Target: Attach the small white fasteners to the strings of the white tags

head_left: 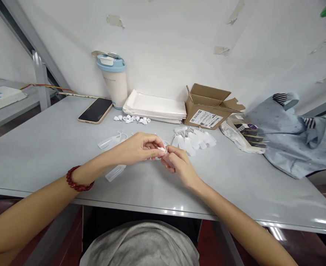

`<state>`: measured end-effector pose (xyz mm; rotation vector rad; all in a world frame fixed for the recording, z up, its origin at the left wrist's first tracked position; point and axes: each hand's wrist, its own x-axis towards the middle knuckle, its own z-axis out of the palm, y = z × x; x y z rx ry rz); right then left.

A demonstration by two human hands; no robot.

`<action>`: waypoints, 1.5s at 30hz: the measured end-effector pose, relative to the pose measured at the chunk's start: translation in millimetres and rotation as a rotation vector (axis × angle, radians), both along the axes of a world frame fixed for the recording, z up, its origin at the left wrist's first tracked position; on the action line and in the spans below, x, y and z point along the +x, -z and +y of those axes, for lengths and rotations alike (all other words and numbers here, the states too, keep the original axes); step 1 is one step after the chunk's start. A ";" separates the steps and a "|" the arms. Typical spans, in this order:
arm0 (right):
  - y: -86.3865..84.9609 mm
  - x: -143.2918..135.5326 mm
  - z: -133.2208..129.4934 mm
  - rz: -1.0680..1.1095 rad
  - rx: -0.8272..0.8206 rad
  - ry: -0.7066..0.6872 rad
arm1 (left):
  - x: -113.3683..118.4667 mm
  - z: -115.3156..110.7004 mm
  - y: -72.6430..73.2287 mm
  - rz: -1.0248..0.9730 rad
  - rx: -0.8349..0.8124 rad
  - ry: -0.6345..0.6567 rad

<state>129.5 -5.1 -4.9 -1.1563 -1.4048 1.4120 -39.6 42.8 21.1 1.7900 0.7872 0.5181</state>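
My left hand [140, 148], with a red bead bracelet on its wrist, pinches a small white piece [162, 149] over the middle of the grey table. Touching the same piece from the right, my right hand [181, 165] has its fingers closed around a translucent part, mostly hidden. Clear plastic tubes [115, 173] lie beside and behind my left hand. Several translucent tags [193, 141] are heaped behind my right hand. Small white caps [132, 119] sit in a loose row farther back.
Along the back of the grey table [54, 147] stand a phone [95, 110], a blue-lidded cup [114, 83], a stack of white envelopes [154, 107] and an open cardboard box [207, 107]. A plastic packet [246, 135] and light blue cloth [295, 136] lie at the right.
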 end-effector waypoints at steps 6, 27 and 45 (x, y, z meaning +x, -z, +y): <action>5.0 0.1 -3.3 -0.119 0.124 -0.003 | 0.0 0.4 0.3 0.094 0.059 -0.021; -3.9 1.7 0.1 0.263 -0.291 -0.121 | -7.6 7.2 5.2 -0.096 0.053 0.091; -0.3 -0.9 -1.3 0.278 -0.321 -0.107 | -8.6 6.2 2.1 -0.064 0.020 0.085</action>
